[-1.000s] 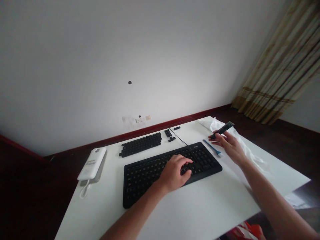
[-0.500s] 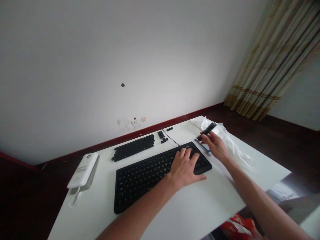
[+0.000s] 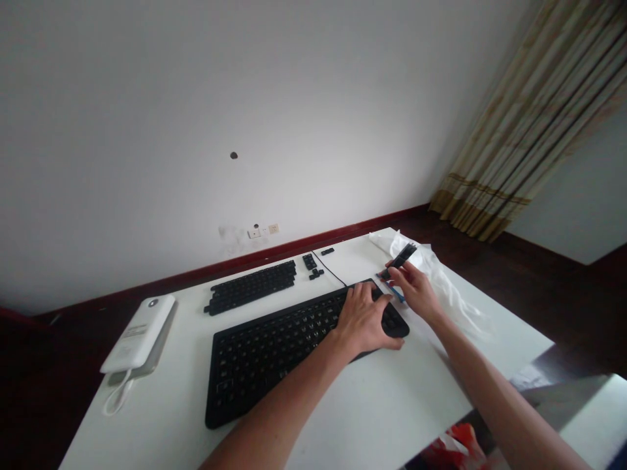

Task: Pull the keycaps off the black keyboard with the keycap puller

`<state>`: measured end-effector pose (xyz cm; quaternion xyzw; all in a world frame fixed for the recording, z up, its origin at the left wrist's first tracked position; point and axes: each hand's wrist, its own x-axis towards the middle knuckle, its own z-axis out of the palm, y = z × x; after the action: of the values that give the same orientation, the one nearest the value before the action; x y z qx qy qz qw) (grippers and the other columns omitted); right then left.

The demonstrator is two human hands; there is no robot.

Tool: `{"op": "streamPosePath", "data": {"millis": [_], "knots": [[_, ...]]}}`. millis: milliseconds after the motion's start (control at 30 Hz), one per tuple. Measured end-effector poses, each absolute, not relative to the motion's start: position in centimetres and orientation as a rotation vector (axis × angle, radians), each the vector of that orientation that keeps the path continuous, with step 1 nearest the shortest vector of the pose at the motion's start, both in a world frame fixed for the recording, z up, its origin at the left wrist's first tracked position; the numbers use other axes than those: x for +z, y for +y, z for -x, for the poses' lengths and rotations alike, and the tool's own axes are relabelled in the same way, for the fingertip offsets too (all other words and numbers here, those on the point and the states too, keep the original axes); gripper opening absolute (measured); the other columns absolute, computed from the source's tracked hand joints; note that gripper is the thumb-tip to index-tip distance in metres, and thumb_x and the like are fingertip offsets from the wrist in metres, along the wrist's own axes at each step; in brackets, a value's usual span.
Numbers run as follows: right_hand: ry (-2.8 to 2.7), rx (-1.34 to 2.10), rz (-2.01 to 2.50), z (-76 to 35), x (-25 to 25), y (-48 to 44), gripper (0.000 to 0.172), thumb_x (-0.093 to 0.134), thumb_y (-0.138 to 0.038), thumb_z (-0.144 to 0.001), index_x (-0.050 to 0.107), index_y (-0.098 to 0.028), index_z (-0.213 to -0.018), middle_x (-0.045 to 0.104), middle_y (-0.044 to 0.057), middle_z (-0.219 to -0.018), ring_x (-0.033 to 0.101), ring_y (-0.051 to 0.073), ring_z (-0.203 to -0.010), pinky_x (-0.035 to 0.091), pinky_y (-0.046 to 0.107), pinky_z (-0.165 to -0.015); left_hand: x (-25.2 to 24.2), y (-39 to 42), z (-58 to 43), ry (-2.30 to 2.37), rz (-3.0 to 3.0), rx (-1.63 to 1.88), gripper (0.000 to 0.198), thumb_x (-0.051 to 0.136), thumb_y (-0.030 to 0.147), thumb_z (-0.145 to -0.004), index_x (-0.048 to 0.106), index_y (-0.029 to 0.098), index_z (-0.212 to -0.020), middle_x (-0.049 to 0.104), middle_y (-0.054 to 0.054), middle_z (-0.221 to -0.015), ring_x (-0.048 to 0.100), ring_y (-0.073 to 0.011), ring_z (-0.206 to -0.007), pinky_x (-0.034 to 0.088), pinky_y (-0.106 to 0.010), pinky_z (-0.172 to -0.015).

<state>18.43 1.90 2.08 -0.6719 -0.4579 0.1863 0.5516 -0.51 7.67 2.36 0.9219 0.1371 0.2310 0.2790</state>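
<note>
Below a pale wall (image 3: 304,130), a white table (image 3: 372,398) is seen, its middle taken up by a black keyboard (image 3: 262,359) with rounded corners and rows of small, pale-edged sockets. Its right part is partly covered by the left hand (image 3: 365,320), whose fingers are spread open. Toward the table's right edge, a slim black tool (image 3: 404,256) is gripped in the fingers of the right hand (image 3: 415,288), near a blue tool (image 3: 397,295). Black keys (image 3: 252,287) are laid out along the far edge.
</note>
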Motion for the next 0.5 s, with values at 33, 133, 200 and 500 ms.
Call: {"op": "streamPosePath", "data": {"millis": [33,133,200,500], "knots": [[-1.082,0.442,1.59,-18.4,2.1,1.9,0.041,0.058,-0.064,-0.096,0.062,-0.025,-0.111,0.079,0.009,-0.098,0.075,0.026,-0.086,0.06,0.039,-0.077,2.3,7.6,0.5,0.37,-2.456,0.618,0.088,0.096,0.052,-0.055,0.067,0.022,-0.132,0.052,-0.019,-0.132,0.045,-0.0455,-0.122,0.036,-0.058,-0.106],[-1.092,0.453,1.584,-18.2,2.2,1.9,0.045,0.059,-0.067,-0.094,0.062,-0.025,-0.11,0.079,0.009,-0.099,0.075,0.027,-0.089,0.06,0.039,-0.076,2.1,7.6,0.4,0.372,-2.415,0.621,0.083,0.097,0.049,-0.054,0.069,0.022,-0.127,0.052,-0.019,-0.133,0.044,-0.0457,-0.124,0.035,-0.059,-0.108],[-1.111,0.46,1.578,-18.2,2.3,1.9,0.044,0.058,-0.067,-0.094,0.062,-0.026,-0.109,0.078,0.009,-0.099,0.074,0.027,-0.089,0.06,0.038,-0.075,2.1,7.7,0.4,0.376,-2.393,0.625,0.085,0.098,0.048,-0.052,0.069,0.023,-0.128,0.052,-0.018,-0.133,0.044,-0.0455,-0.124,0.035,-0.059,-0.108],[-1.222,0.464,1.576,-18.2,2.5,1.6,0.039,0.056,-0.063,-0.099,0.063,-0.026,-0.112,0.077,0.007,-0.099,0.072,0.025,-0.088,0.06,0.036,-0.073,2.6,5.5,1.2,0.439,-2.587,0.655,0.081,0.09,0.051,-0.067,0.064,0.015,-0.135,0.055,-0.024,-0.137,0.049,-0.0441,-0.121,0.041,-0.057,-0.104]]}}
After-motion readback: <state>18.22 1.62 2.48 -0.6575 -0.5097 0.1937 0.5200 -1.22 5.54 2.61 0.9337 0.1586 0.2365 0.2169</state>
